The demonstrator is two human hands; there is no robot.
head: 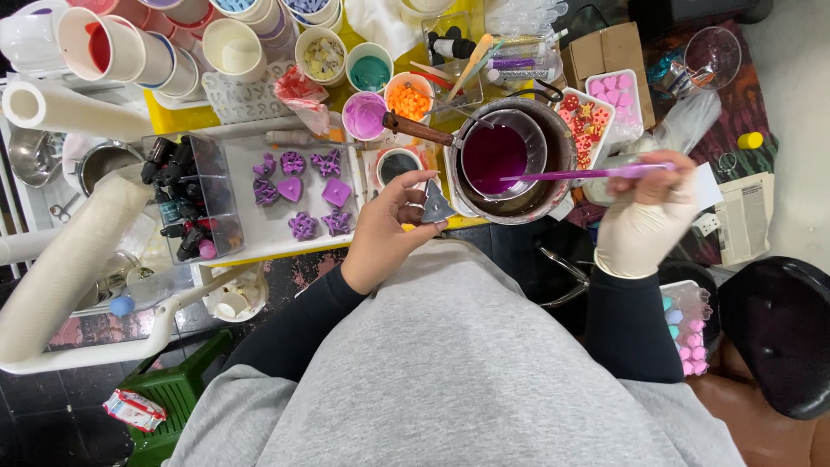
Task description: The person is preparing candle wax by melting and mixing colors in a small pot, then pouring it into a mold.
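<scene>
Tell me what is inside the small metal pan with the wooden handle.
The small metal pan holds dark magenta liquid. A purple stick, held by the gloved right hand, reaches into it. The liquid covers the pan's bottom.

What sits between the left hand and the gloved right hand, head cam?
In the head view, the round metal pot holding a smaller pan of purple liquid lies between the left hand and the gloved right hand, whose purple stick reaches over the pan.

Cups (130, 43) cropped by top edge. Right hand (644, 216) motion-blurred; grip on stick (588, 173) unclear. Bottle (151, 290) partly hidden under paper roll (69, 259). Red mould (584, 121) contents too small to tell. Stool (778, 333) cut off at right.
</scene>
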